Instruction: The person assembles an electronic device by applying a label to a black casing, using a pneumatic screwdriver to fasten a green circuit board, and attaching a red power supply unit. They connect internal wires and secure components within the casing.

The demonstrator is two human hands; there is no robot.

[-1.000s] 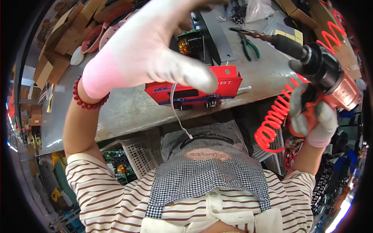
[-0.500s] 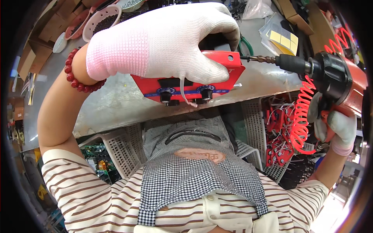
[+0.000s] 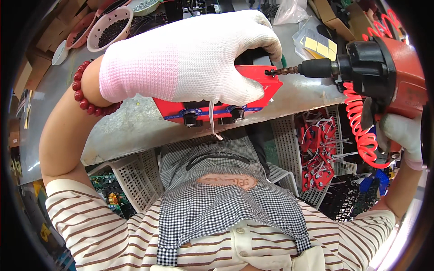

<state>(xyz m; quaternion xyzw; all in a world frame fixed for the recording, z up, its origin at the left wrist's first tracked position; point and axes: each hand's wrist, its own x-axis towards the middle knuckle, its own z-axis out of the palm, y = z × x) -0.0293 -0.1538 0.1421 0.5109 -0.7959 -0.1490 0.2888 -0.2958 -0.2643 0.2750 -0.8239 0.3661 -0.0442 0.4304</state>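
Observation:
My left hand point(image 3: 226, 63), in a white glove with a pink cuff, grips a red panel housing point(image 3: 266, 86) over the table, thumb on its near face and fingers over the back. Black knobs point(image 3: 190, 119) stick out of the panel, and a white cable tie point(image 3: 212, 119) hangs below my thumb. My gloved right hand point(image 3: 400, 131) is closed round the handle of a red and black power screwdriver point(image 3: 368, 61). Its bit point(image 3: 289, 70) points left, and a small dark screw point(image 3: 271, 72) at the tip meets the hole near the housing's right corner.
A coiled red air hose point(image 3: 359, 122) hangs beside the screwdriver. Below the metal table's edge point(image 3: 131, 147) stand baskets with red panels point(image 3: 316, 153) and green circuit boards point(image 3: 110, 192). Bowls of black screws point(image 3: 113, 32) sit far left; yellow label sheets point(image 3: 316, 47) lie far right.
The screwdriver has moved left, bringing the screw at its bit from beside the housing onto the corner hole. The housing and my left hand have shifted slightly down.

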